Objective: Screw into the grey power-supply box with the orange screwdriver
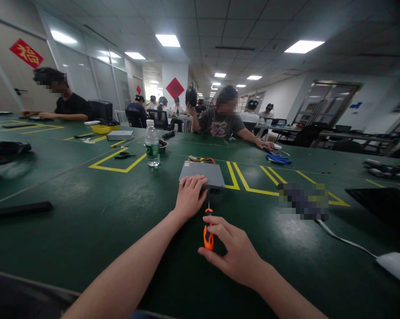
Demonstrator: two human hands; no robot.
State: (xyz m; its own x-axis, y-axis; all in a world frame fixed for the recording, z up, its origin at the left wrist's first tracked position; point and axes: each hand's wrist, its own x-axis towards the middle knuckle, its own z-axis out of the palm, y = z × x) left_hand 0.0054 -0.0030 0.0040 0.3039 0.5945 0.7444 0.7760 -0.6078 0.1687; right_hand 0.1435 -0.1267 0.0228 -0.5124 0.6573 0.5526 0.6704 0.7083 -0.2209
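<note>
Here on the green bench [100,239], the orange-handled screwdriver [207,240] points lengthwise at the power supply unit [213,172]'s near side, right grip [235,249] curled beside the handle, left grip [190,198] draped over the unit, whether either's clasping, can't tell!

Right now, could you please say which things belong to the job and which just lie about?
Likely in use: power supply unit, under the left hand; orange screwdriver, at the right hand.
Likely lying about: water bottle; yellow container; white cable.
</note>
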